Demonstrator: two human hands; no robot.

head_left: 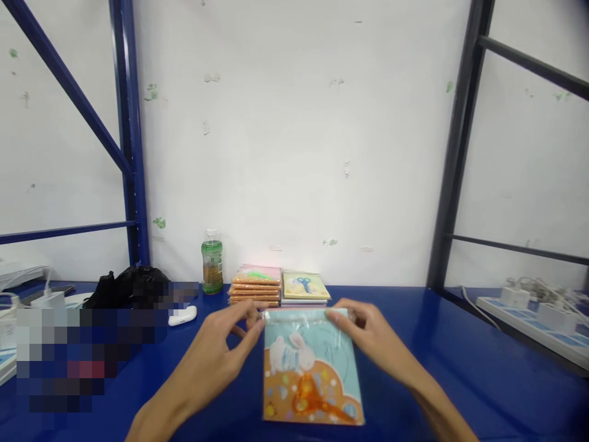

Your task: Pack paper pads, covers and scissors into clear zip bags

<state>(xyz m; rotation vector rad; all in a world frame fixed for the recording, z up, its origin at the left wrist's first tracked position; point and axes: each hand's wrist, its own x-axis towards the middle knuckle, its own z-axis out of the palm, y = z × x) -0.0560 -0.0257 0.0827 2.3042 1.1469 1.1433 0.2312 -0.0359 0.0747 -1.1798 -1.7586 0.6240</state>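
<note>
A clear plastic packet (313,368) holds a light blue and orange card with a white rabbit picture and orange scissors at its lower part. My left hand (225,344) pinches the packet's top left corner between thumb and fingers. At the top right corner, my right hand (368,331) grips the edge, its thumb on the front. Behind the packet stand two stacks of similar packets: an orange-edged stack (256,285) on the left and a yellow-topped one (305,286) with blue scissors on the right.
A green-labelled bottle (212,264) stands left of the stacks on the blue table (400,368). Farther left are a white case (183,315) and a black bag (133,285). Power strips with plugs lie at both sides, the right one (543,322) near a dark post.
</note>
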